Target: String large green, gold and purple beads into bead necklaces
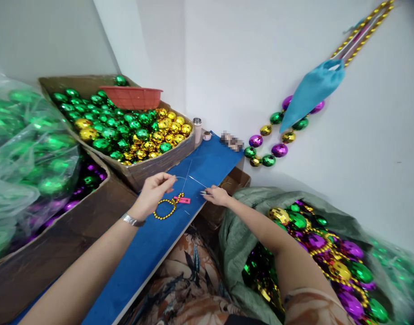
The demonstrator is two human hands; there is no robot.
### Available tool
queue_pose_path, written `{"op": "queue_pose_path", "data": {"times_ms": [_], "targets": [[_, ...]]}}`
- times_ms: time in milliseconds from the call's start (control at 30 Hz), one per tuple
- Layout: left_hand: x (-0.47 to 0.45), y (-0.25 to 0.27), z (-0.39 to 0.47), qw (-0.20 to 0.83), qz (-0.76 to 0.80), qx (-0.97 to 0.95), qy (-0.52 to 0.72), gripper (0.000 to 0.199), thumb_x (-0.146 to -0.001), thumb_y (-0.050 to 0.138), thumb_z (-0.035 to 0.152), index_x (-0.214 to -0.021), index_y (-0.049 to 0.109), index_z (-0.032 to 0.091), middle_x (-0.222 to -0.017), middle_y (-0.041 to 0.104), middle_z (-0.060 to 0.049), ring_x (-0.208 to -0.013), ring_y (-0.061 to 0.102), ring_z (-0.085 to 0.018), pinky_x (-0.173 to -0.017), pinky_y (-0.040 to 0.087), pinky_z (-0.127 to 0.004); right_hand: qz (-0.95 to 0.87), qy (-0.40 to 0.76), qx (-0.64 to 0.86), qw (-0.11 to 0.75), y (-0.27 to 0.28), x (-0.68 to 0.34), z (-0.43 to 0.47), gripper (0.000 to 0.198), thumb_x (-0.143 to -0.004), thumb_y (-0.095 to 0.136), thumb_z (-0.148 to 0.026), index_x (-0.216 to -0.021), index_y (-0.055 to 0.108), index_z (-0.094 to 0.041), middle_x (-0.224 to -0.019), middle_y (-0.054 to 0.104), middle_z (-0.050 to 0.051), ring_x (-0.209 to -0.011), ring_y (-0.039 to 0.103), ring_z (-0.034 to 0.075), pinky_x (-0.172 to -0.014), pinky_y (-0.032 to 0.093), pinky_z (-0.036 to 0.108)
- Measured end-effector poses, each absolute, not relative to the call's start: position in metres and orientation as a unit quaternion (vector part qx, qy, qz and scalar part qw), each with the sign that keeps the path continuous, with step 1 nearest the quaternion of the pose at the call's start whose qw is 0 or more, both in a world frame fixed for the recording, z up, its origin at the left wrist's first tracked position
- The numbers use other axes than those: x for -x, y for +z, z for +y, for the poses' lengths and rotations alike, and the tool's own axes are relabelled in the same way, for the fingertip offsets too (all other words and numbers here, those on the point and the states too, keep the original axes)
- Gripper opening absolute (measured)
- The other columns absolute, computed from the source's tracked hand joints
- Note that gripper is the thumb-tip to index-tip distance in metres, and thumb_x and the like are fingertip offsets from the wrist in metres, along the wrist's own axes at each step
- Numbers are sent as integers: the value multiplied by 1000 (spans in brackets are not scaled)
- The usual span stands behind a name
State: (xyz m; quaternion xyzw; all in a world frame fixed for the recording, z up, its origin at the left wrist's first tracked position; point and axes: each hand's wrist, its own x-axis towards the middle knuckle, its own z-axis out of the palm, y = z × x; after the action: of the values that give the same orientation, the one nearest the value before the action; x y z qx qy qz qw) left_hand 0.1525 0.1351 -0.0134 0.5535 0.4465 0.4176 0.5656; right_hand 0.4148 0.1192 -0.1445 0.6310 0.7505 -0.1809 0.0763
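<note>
The gold bead string [164,218] lies looped on the blue counter [213,167], with a pink tag [184,200] at its end. Immediately left of the string, the left hand [156,192] pinches a fine thread [180,177]; to its right, the right hand [216,195] grips a small metallic tool [203,193], type indeterminable. Beyond the string stands a carton [153,169] of green and gold balls [109,133].

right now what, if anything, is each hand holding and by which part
The left hand pinches a thin strand, where along it unclear; the right hand holds a slim pale thing by its near end.
</note>
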Motion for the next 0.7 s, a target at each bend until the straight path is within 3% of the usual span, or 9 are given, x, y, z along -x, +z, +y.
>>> {"op": "queue_pose_path", "data": {"times_ms": [333,500,600,700], "targets": [[-65,24,115,588,460,-430,507,22,-66,79,30,-75,66,15,-60,54,3,-53,47,-7,-61,53,-24,708,-151,-688,52,-155,-365,139,37,-96,44,-43,-128,46,-26,-118,54,9,-101,62,21,-79,48,29],[-40,13,93,553,515,-368,542,30,-57,84,31,-72,65,14,-67,58,1,-48,42,-3,-41,35,-12,707,-146,-691,48,-160,-348,145,38,-93,49,-48,-125,49,-29,-119,55,7,-106,59,23,-80,48,30],[-28,-2,79,535,548,-337,548,36,-54,86,34,-73,64,14,-62,58,2,-44,40,-2,-37,28,-12,705,-148,-692,47,-159,-351,150,39,-94,45,-53,-123,52,-29,-119,55,8,-107,58,23,-82,47,32],[-17,-15,67,539,549,-320,553,36,-56,85,36,-74,63,14,-56,54,4,-40,34,-1,-36,25,-12,678,-140,-720,44,-158,-361,161,37,-99,37,-45,-125,51,-22,-121,53,12,-110,56,23,-86,47,34]]}}
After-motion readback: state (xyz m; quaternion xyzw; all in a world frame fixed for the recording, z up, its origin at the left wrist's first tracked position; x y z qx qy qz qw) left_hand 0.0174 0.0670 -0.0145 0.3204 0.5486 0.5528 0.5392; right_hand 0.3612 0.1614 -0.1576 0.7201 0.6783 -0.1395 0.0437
